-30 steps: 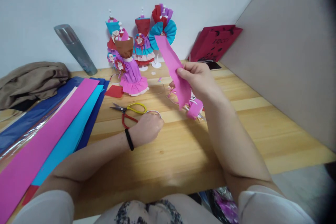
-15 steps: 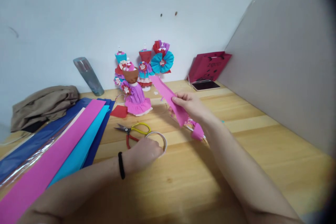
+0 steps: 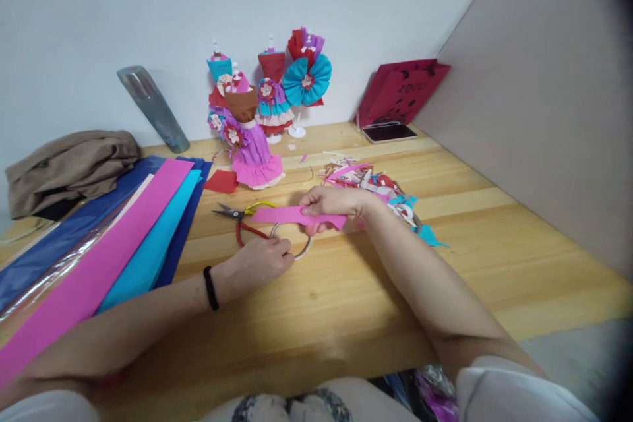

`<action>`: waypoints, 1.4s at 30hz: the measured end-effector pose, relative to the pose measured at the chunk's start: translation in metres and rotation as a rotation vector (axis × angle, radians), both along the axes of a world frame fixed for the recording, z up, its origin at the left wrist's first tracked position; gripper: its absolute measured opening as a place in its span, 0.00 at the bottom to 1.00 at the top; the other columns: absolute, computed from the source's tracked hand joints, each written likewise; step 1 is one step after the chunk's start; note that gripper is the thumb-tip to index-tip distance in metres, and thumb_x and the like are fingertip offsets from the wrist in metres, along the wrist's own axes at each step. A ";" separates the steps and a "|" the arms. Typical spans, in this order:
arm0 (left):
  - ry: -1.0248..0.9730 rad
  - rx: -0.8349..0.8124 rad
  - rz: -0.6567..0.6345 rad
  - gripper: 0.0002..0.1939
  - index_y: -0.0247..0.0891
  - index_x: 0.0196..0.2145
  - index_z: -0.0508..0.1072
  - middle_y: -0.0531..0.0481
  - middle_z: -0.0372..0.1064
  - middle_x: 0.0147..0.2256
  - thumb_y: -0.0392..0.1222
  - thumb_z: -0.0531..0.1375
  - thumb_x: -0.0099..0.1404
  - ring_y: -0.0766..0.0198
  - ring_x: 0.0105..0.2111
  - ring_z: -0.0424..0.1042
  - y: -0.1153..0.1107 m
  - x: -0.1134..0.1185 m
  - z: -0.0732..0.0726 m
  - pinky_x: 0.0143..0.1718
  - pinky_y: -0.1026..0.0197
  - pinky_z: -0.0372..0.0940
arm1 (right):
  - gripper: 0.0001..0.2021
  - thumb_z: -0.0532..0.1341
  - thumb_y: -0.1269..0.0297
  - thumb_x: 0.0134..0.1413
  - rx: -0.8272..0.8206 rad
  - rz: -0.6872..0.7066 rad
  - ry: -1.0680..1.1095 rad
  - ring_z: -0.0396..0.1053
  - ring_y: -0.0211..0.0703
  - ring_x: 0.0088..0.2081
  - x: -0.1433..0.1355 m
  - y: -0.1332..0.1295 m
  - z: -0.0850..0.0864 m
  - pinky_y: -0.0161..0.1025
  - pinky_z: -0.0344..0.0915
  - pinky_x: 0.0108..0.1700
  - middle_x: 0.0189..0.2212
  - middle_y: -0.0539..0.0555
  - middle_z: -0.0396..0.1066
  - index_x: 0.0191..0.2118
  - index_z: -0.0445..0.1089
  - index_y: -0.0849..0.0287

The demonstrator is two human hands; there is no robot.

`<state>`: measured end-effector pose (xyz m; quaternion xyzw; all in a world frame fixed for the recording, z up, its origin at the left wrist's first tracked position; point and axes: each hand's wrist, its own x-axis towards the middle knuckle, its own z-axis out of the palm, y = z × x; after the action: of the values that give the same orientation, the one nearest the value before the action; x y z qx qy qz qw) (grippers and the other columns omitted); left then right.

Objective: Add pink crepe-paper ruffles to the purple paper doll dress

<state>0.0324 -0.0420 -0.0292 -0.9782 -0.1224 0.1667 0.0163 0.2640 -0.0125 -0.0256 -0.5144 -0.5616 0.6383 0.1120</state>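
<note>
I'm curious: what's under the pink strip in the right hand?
Below the strip, some right hand fingers show; the scissors' yellow handle peeks out beyond. Anything the strip covers is hidden.

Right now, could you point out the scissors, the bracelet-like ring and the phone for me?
Scissors (image 3: 254,230): head view, on the red handle.
Ring (image 3: 307,247): head view, on its right edge.
Phone (image 3: 390,132): head view, on its dark screen.

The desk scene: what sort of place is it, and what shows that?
Probably a small craft workspace: scissors and scraps of cut paper lie on a wooden desk, with ruffled paper dresses on little stands behind.
</note>
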 end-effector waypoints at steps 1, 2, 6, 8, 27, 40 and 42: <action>-0.011 0.004 -0.022 0.10 0.32 0.41 0.73 0.41 0.72 0.43 0.28 0.53 0.71 0.59 0.36 0.74 0.001 -0.004 -0.001 0.32 0.59 0.69 | 0.08 0.64 0.64 0.58 -0.012 0.000 -0.003 0.73 0.36 0.22 0.001 0.000 0.000 0.32 0.72 0.28 0.25 0.56 0.79 0.32 0.74 0.63; -0.028 0.008 -0.047 0.09 0.32 0.41 0.73 0.42 0.72 0.43 0.28 0.53 0.71 0.59 0.36 0.73 0.002 -0.008 -0.003 0.32 0.59 0.69 | 0.08 0.64 0.64 0.58 -0.019 0.002 -0.008 0.73 0.35 0.21 0.001 0.001 0.000 0.32 0.72 0.28 0.25 0.56 0.79 0.32 0.74 0.63; -0.153 0.029 -0.149 0.10 0.33 0.47 0.71 0.44 0.72 0.41 0.29 0.52 0.72 0.60 0.36 0.71 0.004 -0.026 -0.008 0.33 0.59 0.67 | 0.08 0.63 0.64 0.58 -0.012 0.028 -0.012 0.71 0.33 0.20 0.002 0.001 0.001 0.29 0.69 0.25 0.23 0.54 0.78 0.32 0.75 0.63; -0.257 0.017 -0.187 0.11 0.33 0.48 0.70 0.46 0.73 0.39 0.30 0.51 0.73 0.61 0.33 0.70 0.006 -0.035 -0.006 0.32 0.59 0.65 | 0.09 0.63 0.63 0.58 0.012 0.064 0.002 0.71 0.33 0.21 0.003 0.001 0.003 0.28 0.68 0.25 0.24 0.54 0.79 0.33 0.76 0.64; -1.267 0.224 0.758 0.13 0.34 0.35 0.80 0.47 0.76 0.29 0.46 0.61 0.61 0.60 0.30 0.71 0.148 0.005 0.169 0.36 0.60 0.64 | 0.25 0.64 0.38 0.52 0.216 0.244 0.086 0.65 0.30 0.19 0.008 -0.009 0.026 0.29 0.58 0.21 0.25 0.49 0.74 0.33 0.70 0.61; -0.962 0.306 0.677 0.09 0.37 0.21 0.76 0.47 0.72 0.22 0.40 0.64 0.57 0.56 0.31 0.74 0.172 0.029 0.182 0.38 0.57 0.66 | 0.21 0.63 0.44 0.57 0.291 0.223 0.090 0.66 0.31 0.20 0.018 -0.010 0.031 0.28 0.60 0.23 0.21 0.47 0.70 0.33 0.71 0.62; -0.929 0.264 0.653 0.09 0.36 0.22 0.76 0.47 0.73 0.23 0.40 0.65 0.58 0.56 0.32 0.73 0.173 0.026 0.186 0.39 0.57 0.67 | 0.22 0.63 0.44 0.57 0.314 0.203 0.111 0.67 0.31 0.21 0.021 -0.010 0.033 0.28 0.61 0.23 0.23 0.49 0.71 0.33 0.72 0.62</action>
<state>0.0586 0.1312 0.1567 -0.8500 -0.4318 -0.3002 0.0304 0.2855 -0.0227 0.0074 -0.3953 -0.6961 0.5783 0.1570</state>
